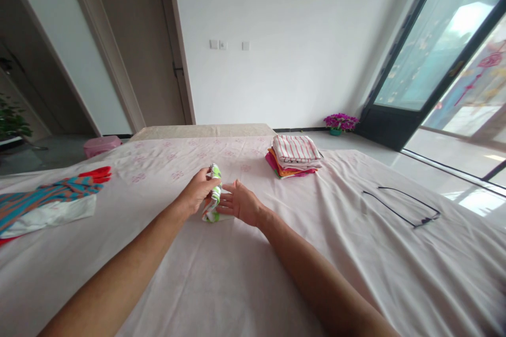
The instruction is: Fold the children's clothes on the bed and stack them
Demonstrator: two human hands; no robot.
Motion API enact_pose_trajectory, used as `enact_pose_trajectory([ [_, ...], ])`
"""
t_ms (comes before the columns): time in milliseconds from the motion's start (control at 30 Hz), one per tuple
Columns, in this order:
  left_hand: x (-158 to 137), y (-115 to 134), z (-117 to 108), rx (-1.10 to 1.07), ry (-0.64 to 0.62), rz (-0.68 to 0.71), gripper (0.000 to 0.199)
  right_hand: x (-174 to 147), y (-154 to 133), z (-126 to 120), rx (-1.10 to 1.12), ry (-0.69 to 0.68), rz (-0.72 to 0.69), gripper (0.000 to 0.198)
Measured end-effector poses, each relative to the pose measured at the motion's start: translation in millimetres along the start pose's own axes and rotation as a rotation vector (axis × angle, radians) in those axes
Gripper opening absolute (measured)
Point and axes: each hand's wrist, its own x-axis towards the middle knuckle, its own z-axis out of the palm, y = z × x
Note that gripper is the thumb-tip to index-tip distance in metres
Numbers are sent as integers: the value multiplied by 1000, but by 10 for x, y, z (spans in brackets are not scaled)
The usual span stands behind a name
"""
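A small folded cloth (215,197), white with green and dark patterning, stands on edge above the pale pink sheet (177,279). My left hand (196,190) pinches its upper part between thumb and fingers. On the other side, my right hand (245,205) has its fingers stretched out against or just beside the cloth, palm turned inward. Whether the right fingertips touch it is partly hidden. What kind of garment the cloth is does not show.
Folded clothes (296,150) form a stack beyond my right hand. Loose garments (51,197), striped, white and red, lie at the left. Black-framed glasses (425,220) rest on the sheet at the right. A pink stool (101,146) stands past the far left edge.
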Motion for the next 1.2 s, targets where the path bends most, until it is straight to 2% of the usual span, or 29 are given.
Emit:
enact_pose_trajectory([
  [100,65,-47,230,-85,-38,16,41,-32,-70,12,-1,-92,16,70],
  [167,97,-105,361,-110,-54,-11,46,-25,-122,-33,14,-93,25,74],
  [267,115,-218,465,-85,-91,-140,53,21,-203,-168,50,13,40,73],
  [333,120,-298,453,-62,-57,-147,52,53,-245,-277,52,99,47,64],
  [433,139,-400,347,22,76,54,42,78,-260,-425,5,195,28,34],
  [500,150,-454,274,186,151,215,37,86,-231,-498,-61,261,-42,18],
  [567,143,-518,244,410,171,344,33,97,-185,-552,-146,328,-135,16],
  [633,111,-611,272,615,119,451,35,113,-141,-595,-240,392,-210,15],
  [767,20,-872,414,925,16,605,46,147,-104,-674,-527,546,-325,19],
  [867,-20,-1002,492,1092,6,578,58,135,-119,-700,-848,699,-380,34],
  [967,-32,-1018,510,1173,-11,523,62,78,-139,-667,-1235,824,-481,46],
  [1033,-27,-1011,488,1188,-24,531,63,31,-140,-624,-1473,812,-562,50],
  [1100,-7,-1024,433,1167,-34,578,61,-4,-121,-586,-1642,720,-586,51],
  [1200,50,-1092,273,1112,46,580,57,-15,-66,-573,-1783,558,-492,44],
])
